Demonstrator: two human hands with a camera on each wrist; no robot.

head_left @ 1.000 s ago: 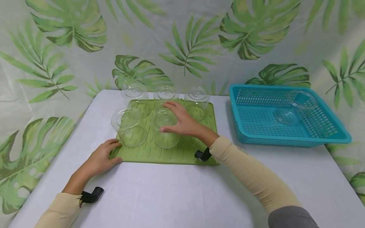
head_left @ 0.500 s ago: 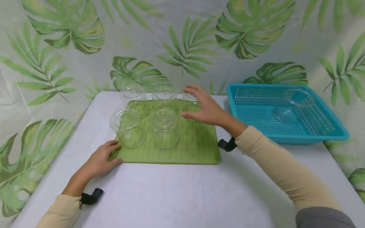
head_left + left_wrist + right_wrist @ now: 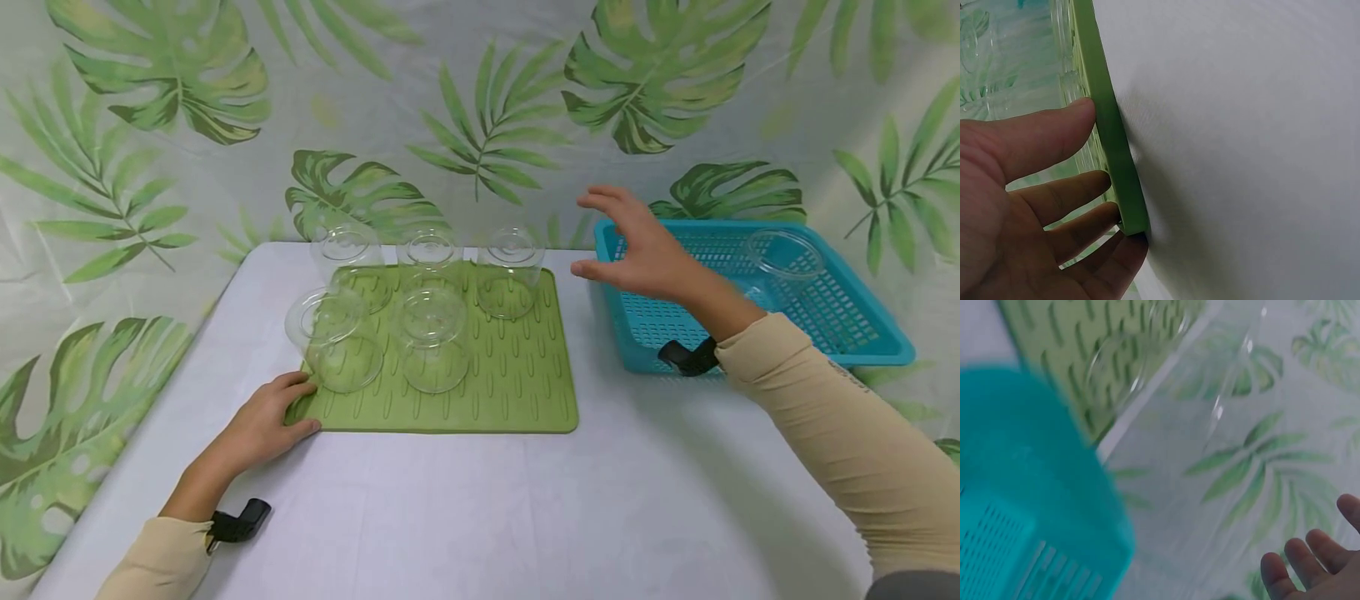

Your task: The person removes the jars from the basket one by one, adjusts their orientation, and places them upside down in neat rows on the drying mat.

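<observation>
On a green ridged mat [image 3: 517, 383] stand several clear cups, with a front-left cup [image 3: 345, 358], a front-middle cup [image 3: 433, 350] and a back-right cup [image 3: 510, 275]. My left hand [image 3: 262, 425] rests at the mat's front-left corner; in the left wrist view its thumb and fingertips touch the green edge [image 3: 1107, 131]. Raised over the left rim of the blue basket [image 3: 877, 333], my right hand [image 3: 648, 250] has its thumb and fingers spread and holds nothing. Inside the basket, partly hidden by my right forearm, is another clear cup [image 3: 787, 271].
A white cloth [image 3: 450, 508] covers the table. Behind it hangs a leaf-patterned sheet [image 3: 495, 100]. The basket stands at the right, a little way from the mat.
My right hand has moved right, from over the front-middle cup, past the back-right cup, to the basket's left rim. My left hand has stayed at the mat's corner.
</observation>
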